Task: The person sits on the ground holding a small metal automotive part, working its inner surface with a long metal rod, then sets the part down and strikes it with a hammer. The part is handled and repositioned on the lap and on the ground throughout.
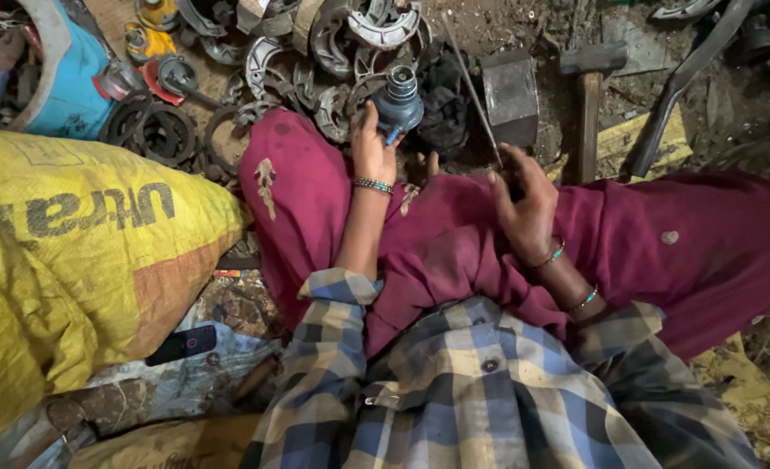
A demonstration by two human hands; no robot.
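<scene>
The left hand [373, 143] is clamped around a blue-grey cylindrical metal part [398, 102], gripping it low on its body and holding it up over the knee, just above centre of the frame, with the ringed top end pointing away from the person. The right hand [524, 204] rests on the maroon cloth of the lap [454, 252], right of centre, its fingers curled together around the lower end of a thin metal rod [472, 91] that slants up toward the top of the frame; how firmly it pinches the rod cannot be told, since the fingertips are folded out of sight. The main risk looks like the part slipping: it is held by one hand only, it appears heavy and perhaps greasy, and below it lie the knee and a pile of curved brake shoes [315, 52] and rings on the dirt floor [533, 26], so a drop could strike the leg or vanish into the scrap. The rod is long and slender, so its far tip could swing wide or bend if it is pushed against the part off-line, and a skid could jab the holding hand. The steel block [511, 91] and the hammer [589, 95] lie just beyond the knees, close enough to be knocked by a careless reach
</scene>
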